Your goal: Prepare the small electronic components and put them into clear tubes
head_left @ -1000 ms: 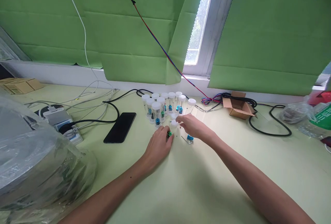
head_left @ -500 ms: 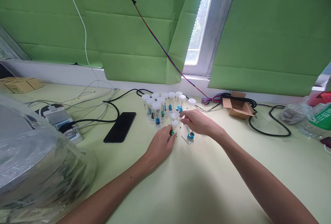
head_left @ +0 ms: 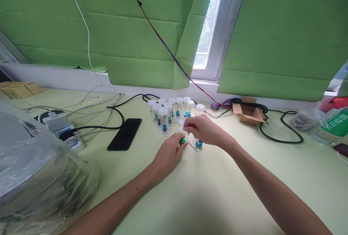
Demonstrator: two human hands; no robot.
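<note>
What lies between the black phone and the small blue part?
In the head view: the left hand, the green part it holds, then a thin rod.

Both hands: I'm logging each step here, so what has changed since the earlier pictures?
The right hand has come in toward the left hand, its fingertips now at the top of the thin rod by the green part; whether they grip it is unclear. The left hand, still holding the green part, has shifted slightly right. The phone, capped tubes and cardboard box stayed put.
</note>
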